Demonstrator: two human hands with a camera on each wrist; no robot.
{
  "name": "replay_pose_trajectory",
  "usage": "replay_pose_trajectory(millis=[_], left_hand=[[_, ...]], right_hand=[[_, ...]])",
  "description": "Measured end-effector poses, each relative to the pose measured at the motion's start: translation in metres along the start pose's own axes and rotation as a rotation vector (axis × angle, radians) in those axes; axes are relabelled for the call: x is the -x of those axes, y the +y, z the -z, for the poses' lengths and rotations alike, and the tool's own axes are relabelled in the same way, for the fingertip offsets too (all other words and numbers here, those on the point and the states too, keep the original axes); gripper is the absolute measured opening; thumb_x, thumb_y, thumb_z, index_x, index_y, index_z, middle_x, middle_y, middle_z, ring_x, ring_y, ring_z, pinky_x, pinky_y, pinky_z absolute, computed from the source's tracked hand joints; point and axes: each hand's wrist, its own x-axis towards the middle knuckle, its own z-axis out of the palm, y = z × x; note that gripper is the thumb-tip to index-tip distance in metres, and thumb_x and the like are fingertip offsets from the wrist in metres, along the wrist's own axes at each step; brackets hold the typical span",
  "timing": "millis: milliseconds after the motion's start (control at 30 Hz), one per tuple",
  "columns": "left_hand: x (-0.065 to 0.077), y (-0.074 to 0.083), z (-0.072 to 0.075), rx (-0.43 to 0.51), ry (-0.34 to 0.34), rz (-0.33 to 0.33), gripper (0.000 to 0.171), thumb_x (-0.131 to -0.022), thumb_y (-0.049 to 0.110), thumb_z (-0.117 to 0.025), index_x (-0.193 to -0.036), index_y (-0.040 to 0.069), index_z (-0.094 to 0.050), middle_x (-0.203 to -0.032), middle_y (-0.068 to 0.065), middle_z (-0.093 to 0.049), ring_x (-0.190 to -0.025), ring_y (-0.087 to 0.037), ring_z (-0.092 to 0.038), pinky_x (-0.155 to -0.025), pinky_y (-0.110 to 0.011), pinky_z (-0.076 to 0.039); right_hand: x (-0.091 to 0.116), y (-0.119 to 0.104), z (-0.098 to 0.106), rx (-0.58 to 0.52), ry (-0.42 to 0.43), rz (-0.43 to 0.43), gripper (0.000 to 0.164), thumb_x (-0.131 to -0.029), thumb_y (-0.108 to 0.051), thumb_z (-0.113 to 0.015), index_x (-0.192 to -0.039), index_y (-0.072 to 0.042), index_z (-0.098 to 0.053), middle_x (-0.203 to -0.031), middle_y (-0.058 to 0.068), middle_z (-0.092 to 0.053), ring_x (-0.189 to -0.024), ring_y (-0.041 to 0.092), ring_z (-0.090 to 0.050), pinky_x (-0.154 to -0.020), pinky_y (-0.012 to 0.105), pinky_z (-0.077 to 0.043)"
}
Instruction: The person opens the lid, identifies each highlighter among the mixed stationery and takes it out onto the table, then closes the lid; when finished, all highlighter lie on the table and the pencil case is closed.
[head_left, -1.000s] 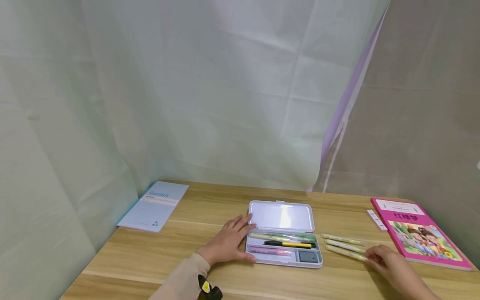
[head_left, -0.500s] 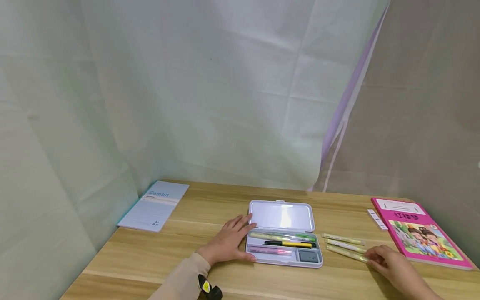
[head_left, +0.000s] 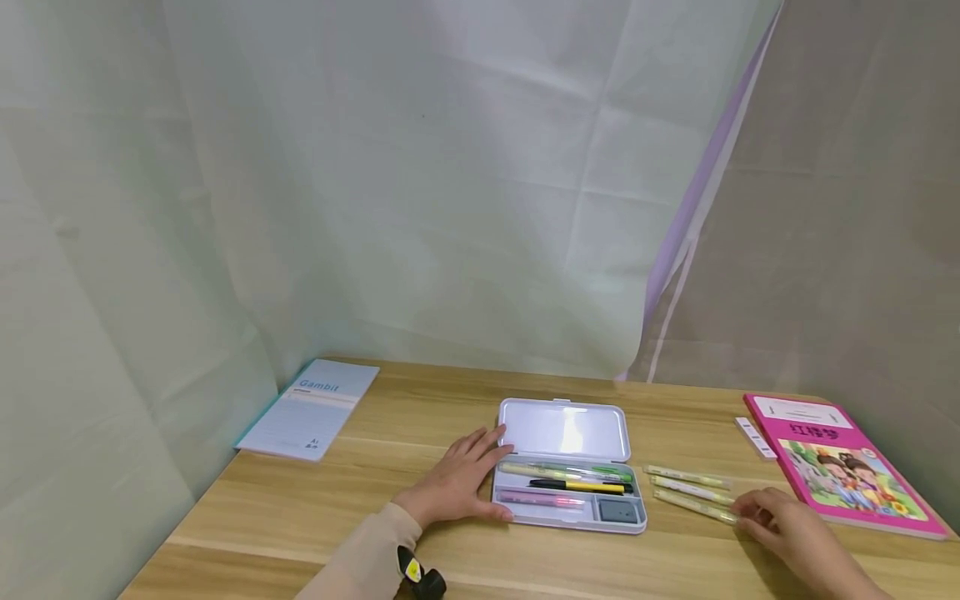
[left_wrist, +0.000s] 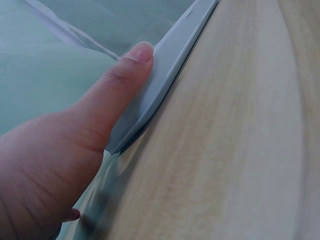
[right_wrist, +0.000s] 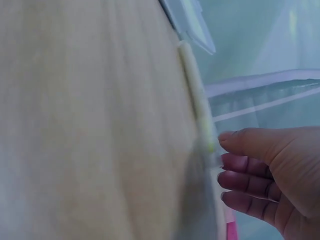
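Observation:
In the head view my left hand [head_left: 457, 483] rests along the left side of an open white pencil case [head_left: 577, 527], fingers spread. The left wrist view has its thumb [left_wrist: 120, 80] lying against the case's side wall. Inside the case lie a yellow-and-black pen [head_left: 581, 486], green-tipped pens [head_left: 600, 472], a pink pen [head_left: 542, 500] and a dark grey block [head_left: 617, 511]. To its right, three pale yellow pens [head_left: 693, 506] lie side by side on the table. My right hand [head_left: 783, 529] has its loosely bent fingertips right at their near ends, with thumb and fingers apart.
A pink picture-covered book [head_left: 847, 467] lies at the right, with a small white strip [head_left: 756, 438] beside it. At the far left is a light blue notebook [head_left: 311, 412]. Pale fabric [head_left: 465, 208] hangs behind the wooden table [head_left: 427, 408].

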Motion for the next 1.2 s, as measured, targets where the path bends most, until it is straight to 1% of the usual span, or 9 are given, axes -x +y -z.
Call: replay_pose_trajectory(millis=[67, 133, 267, 367, 500, 700, 867, 1067, 1200], left_hand=[[0.000, 0.000, 0.000, -0.003, 0.004, -0.004, 0.096, -0.073, 0.069, -0.066, -0.149, 0.021, -0.034, -0.163, -0.004, -0.016, -0.147, -0.036, -0.021, -0.117, -0.054, -0.025], [0.000, 0.000, 0.001, 0.000, 0.007, -0.007, 0.096, -0.073, 0.069, -0.066, -0.149, 0.021, -0.034, -0.163, -0.004, -0.017, -0.147, -0.036, -0.022, -0.117, -0.054, -0.025], [0.001, 0.001, 0.002, 0.008, 0.009, -0.007, 0.096, -0.073, 0.069, -0.067, -0.149, 0.020, -0.035, -0.162, -0.004, -0.017, -0.147, -0.036, -0.022, -0.117, -0.055, -0.025], [0.001, 0.001, 0.002, 0.008, 0.004, -0.004, 0.096, -0.073, 0.069, -0.067, -0.149, 0.020, -0.035, -0.163, -0.004, -0.017, -0.147, -0.036, -0.022, -0.117, -0.055, -0.025], [0.000, 0.001, 0.002, 0.005, 0.001, -0.004, 0.096, -0.073, 0.068, -0.067, -0.149, 0.020, -0.035, -0.163, -0.004, -0.017, -0.147, -0.036, -0.021, -0.117, -0.055, -0.025], [0.000, 0.000, 0.001, 0.003, 0.003, -0.005, 0.096, -0.073, 0.068, -0.067, -0.149, 0.020, -0.035, -0.163, -0.005, -0.017, -0.147, -0.036, -0.022, -0.117, -0.054, -0.025], [0.000, -0.001, 0.000, 0.001, 0.009, -0.008, 0.096, -0.073, 0.068, -0.067, -0.149, 0.020, -0.035, -0.162, -0.005, -0.017, -0.147, -0.036, -0.022, -0.117, -0.054, -0.025], [0.000, -0.002, -0.001, -0.004, 0.010, -0.008, 0.096, -0.073, 0.069, -0.067, -0.149, 0.020, -0.035, -0.163, -0.004, -0.016, -0.147, -0.036, -0.022, -0.117, -0.054, -0.025], [-0.001, -0.002, -0.001, -0.007, 0.010, -0.011, 0.096, -0.073, 0.069, -0.067, -0.149, 0.020, -0.035, -0.163, -0.005, -0.016, -0.147, -0.036, -0.022, -0.117, -0.054, -0.025]], right_hand=[[0.000, -0.002, 0.004, -0.007, 0.002, -0.008, 0.009, -0.084, -0.009, -0.070, -0.093, -0.011, -0.068, -0.085, -0.005, -0.062, -0.070, -0.009, -0.045, -0.062, 0.019, -0.048], [0.000, -0.004, 0.007, -0.022, 0.042, 0.011, 0.009, -0.084, -0.008, -0.070, -0.093, -0.009, -0.068, -0.084, -0.006, -0.062, -0.069, -0.010, -0.045, -0.060, 0.018, -0.048], [0.001, -0.009, 0.009, -0.018, 0.208, 0.152, 0.014, -0.077, -0.002, -0.075, -0.088, -0.007, -0.069, -0.077, -0.007, -0.060, -0.066, -0.013, -0.045, -0.053, 0.018, -0.047], [-0.001, -0.014, 0.012, -0.003, 0.266, 0.213, 0.016, -0.075, -0.001, -0.077, -0.087, -0.007, -0.069, -0.077, -0.004, -0.063, -0.066, -0.014, -0.046, -0.051, 0.018, -0.047], [-0.004, -0.026, 0.018, 0.005, 0.261, 0.216, 0.015, -0.077, -0.005, -0.076, -0.090, -0.009, -0.069, -0.081, -0.005, -0.064, -0.068, -0.014, -0.046, -0.053, 0.018, -0.047], [-0.010, -0.040, 0.024, 0.038, 0.269, 0.251, 0.018, -0.076, -0.007, -0.078, -0.091, -0.010, -0.070, -0.080, -0.009, -0.063, -0.069, -0.013, -0.048, -0.054, 0.018, -0.048], [-0.016, -0.049, 0.024, 0.064, 0.295, 0.323, 0.021, -0.073, -0.006, -0.080, -0.089, -0.015, -0.070, -0.081, -0.008, -0.065, -0.070, -0.013, -0.047, -0.054, 0.017, -0.047], [-0.023, -0.060, 0.021, 0.032, 0.335, 0.437, 0.027, -0.068, -0.003, -0.082, -0.087, -0.017, -0.069, -0.079, -0.008, -0.064, -0.069, -0.010, -0.050, -0.053, 0.018, -0.046], [-0.027, -0.072, 0.017, 0.015, 0.345, 0.468, 0.028, -0.067, -0.004, -0.082, -0.086, -0.019, -0.068, -0.078, -0.011, -0.064, -0.070, -0.009, -0.051, -0.054, 0.018, -0.047]])
